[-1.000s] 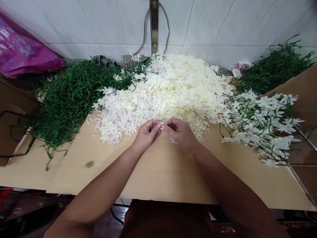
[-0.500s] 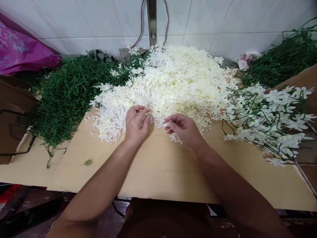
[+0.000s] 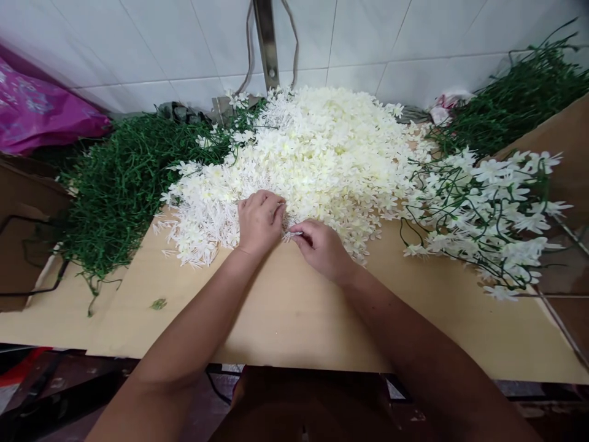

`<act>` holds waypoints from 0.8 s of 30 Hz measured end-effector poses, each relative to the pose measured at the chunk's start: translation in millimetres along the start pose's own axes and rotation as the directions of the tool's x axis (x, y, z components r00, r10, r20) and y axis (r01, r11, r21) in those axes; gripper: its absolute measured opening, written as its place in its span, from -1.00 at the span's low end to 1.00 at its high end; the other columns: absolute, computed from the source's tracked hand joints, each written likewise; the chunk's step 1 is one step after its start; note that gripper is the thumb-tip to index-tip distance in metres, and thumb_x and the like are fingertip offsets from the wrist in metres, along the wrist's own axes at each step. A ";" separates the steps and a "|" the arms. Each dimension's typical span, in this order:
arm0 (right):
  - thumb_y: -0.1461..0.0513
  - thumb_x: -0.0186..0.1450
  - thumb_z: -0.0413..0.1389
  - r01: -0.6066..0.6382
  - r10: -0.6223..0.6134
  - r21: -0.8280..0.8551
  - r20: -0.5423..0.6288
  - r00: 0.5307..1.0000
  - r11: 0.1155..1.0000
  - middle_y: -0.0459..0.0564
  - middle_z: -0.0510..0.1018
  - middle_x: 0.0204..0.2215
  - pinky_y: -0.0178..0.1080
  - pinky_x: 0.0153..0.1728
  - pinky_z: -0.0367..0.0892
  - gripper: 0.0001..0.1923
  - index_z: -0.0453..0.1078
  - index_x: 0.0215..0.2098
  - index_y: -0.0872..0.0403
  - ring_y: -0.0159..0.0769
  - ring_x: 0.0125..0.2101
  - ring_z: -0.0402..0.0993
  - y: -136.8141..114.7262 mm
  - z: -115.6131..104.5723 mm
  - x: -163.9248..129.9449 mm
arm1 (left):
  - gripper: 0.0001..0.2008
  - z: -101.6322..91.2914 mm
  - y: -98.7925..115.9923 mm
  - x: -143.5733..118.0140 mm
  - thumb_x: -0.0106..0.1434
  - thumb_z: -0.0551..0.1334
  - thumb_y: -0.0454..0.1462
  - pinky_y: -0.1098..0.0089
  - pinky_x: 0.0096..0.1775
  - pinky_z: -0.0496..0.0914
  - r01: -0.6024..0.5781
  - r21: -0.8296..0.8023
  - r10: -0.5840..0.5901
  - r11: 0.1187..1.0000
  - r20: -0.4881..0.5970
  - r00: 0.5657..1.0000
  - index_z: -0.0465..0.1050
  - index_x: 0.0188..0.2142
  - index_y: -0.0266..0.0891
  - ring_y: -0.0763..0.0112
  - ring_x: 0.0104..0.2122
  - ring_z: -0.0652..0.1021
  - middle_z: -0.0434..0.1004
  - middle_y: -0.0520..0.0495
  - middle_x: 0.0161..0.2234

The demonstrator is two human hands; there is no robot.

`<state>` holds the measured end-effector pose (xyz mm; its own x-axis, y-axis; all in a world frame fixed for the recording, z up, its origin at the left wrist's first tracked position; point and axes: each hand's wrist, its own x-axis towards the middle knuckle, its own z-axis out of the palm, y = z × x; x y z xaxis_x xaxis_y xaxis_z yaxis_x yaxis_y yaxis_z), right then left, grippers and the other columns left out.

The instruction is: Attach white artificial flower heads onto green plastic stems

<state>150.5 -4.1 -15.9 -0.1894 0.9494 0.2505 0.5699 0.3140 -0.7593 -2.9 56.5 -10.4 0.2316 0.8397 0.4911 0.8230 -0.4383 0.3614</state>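
A large heap of white artificial flower heads [image 3: 331,147] with pale yellow centres spreads over the table. At its near edge my left hand [image 3: 260,222] is closed, its fingers curled against the blossoms; what lies in them is hidden. My right hand [image 3: 324,250] is close beside it on the right, thumb and forefinger pinched on a thin white flower piece [image 3: 294,233]. Loose white stalk-like pieces [image 3: 202,224] lie thickly to the left of my left hand.
Green plastic stems [image 3: 124,178] are piled on the left, with more stems [image 3: 519,101] at the back right. White flowers on green stems [image 3: 497,215] lie at the right. A cardboard box [image 3: 27,233] and a pink bag [image 3: 46,104] stand left. A tiled wall [image 3: 359,37] closes the back.
My right hand has moved left towards my left hand, its thumb and finger still pinched. The fingers of my left hand have curled in against the heap. The view has shifted slightly.
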 end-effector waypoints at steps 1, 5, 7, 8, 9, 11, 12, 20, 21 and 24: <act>0.36 0.29 0.03 0.013 -0.008 -0.102 0.057 0.998 0.995 0.10 0.57 -0.27 -0.23 -0.18 0.33 -0.80 0.49 -0.21 0.15 -0.24 -0.26 0.47 -0.9 -0.5 -0.1 | -0.85 -0.4 -1.0 1.0 0.26 0.16 -0.29 0.21 -0.13 0.24 0.022 -0.055 -0.022 0.998 -0.011 1.000 0.53 -0.27 -0.20 0.25 -0.24 0.50 0.54 -0.10 -0.27; 0.36 0.34 -0.03 0.058 0.043 -0.428 0.223 0.974 0.902 0.16 0.55 -0.21 -0.20 -0.18 0.29 -0.74 0.50 -0.19 0.17 -0.16 -0.20 0.46 -7.2 -2.3 -0.9 | -0.84 -3.2 -9.9 0.8 0.23 0.15 -0.29 0.36 -0.29 0.30 0.203 -0.378 -0.217 0.903 0.006 0.976 0.49 -0.25 -0.24 0.39 -0.41 0.44 0.46 -0.02 -0.41; 0.36 0.35 -0.05 0.070 0.068 -0.526 0.238 0.969 0.847 0.17 0.53 -0.19 -0.19 -0.22 0.27 -0.73 0.50 -0.17 0.17 -0.12 -0.18 0.46 -10.0 -3.2 -1.1 | -0.85 -5.8 -12.9 0.8 0.19 0.16 -0.32 0.43 -0.40 0.26 0.310 -0.524 -0.336 0.793 0.048 0.941 0.47 -0.26 -0.24 0.46 -0.49 0.37 0.35 0.03 -0.49; 0.35 0.36 -0.06 0.073 0.078 -0.562 0.240 0.968 0.824 0.18 0.52 -0.18 -0.19 -0.24 0.27 -0.72 0.49 -0.17 0.17 -0.10 -0.18 0.46 -11.0 -3.7 -1.1 | -0.85 -7.6 -13.3 1.0 0.18 0.16 -0.34 0.45 -0.44 0.24 0.348 -0.572 -0.378 0.742 0.072 0.923 0.47 -0.27 -0.24 0.48 -0.52 0.33 0.29 0.06 -0.52; 0.35 0.36 -0.07 0.073 0.088 -0.591 0.239 0.967 0.804 0.18 0.51 -0.18 -0.19 -0.26 0.27 -0.72 0.49 -0.17 0.18 -0.09 -0.17 0.45 -11.7 -4.2 -0.9 | -0.84 -9.8 -13.1 1.2 0.16 0.15 -0.36 0.47 -0.47 0.21 0.374 -0.604 -0.403 0.704 0.094 0.910 0.46 -0.27 -0.24 0.50 -0.55 0.29 0.24 0.08 -0.55; 0.36 0.36 -0.07 0.070 0.105 -0.630 0.235 0.966 0.773 0.20 0.50 -0.18 -0.19 -0.28 0.26 -0.71 0.49 -0.16 0.18 -0.07 -0.16 0.45 -12.6 -5.2 -0.5 | -0.81 -15.0 -11.9 1.1 0.14 0.15 -0.38 0.48 -0.49 0.19 0.400 -0.628 -0.420 0.668 0.126 0.899 0.47 -0.25 -0.23 0.51 -0.56 0.25 0.20 0.10 -0.56; 0.37 0.35 -0.07 0.069 0.109 -0.642 0.234 0.966 0.764 0.20 0.50 -0.18 -0.19 -0.28 0.25 -0.71 0.49 -0.17 0.18 -0.07 -0.15 0.45 -12.8 -5.6 -0.2 | -0.78 -17.7 -11.5 0.6 0.13 0.16 -0.39 0.48 -0.48 0.20 0.404 -0.626 -0.418 0.667 0.134 0.898 0.48 -0.23 -0.24 0.51 -0.55 0.26 0.20 0.09 -0.56; 0.34 0.37 -0.08 0.007 0.026 -0.480 0.062 0.998 0.877 0.13 0.58 -0.34 -0.25 -0.38 0.22 -0.74 0.47 -0.21 0.13 -0.19 -0.34 0.47 -6.2 -5.7 -0.4 | -0.79 -28.8 -20.4 -11.1 0.17 0.18 -0.29 0.36 -0.25 0.38 0.330 -0.366 -0.321 0.870 0.087 0.943 0.54 -0.22 -0.24 0.45 -0.40 0.39 0.35 -0.05 -0.33; 0.32 0.37 -0.07 -0.007 0.010 -0.404 0.005 1.000 0.915 0.08 0.58 -0.38 -0.27 -0.38 0.22 -0.76 0.44 -0.22 0.11 -0.23 -0.38 0.47 -4.4 -5.5 -0.8 | -0.78 -28.5 -21.1 -11.8 0.18 0.19 -0.26 0.32 -0.22 0.39 0.310 -0.310 -0.301 0.899 0.078 0.950 0.55 -0.22 -0.25 0.41 -0.38 0.41 0.36 -0.07 -0.32; 0.26 0.38 -0.08 -0.042 0.027 -0.153 -0.100 0.995 0.987 -0.03 0.56 -0.47 -0.31 -0.40 0.22 -0.82 0.36 -0.25 0.06 -0.32 -0.47 0.43 0.4 -4.7 -1.3 | -0.74 -25.7 -19.6 -11.2 0.18 0.22 -0.22 0.23 -0.12 0.39 0.244 -0.160 -0.235 0.956 0.074 0.969 0.55 -0.15 -0.24 0.30 -0.28 0.46 0.41 -0.12 -0.25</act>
<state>154.7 -5.1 -13.8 -0.0932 0.9528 0.2889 0.6926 0.2705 -0.6687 -35.0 47.5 -2.6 0.0693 0.9405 0.3325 0.7608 -0.2654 0.5923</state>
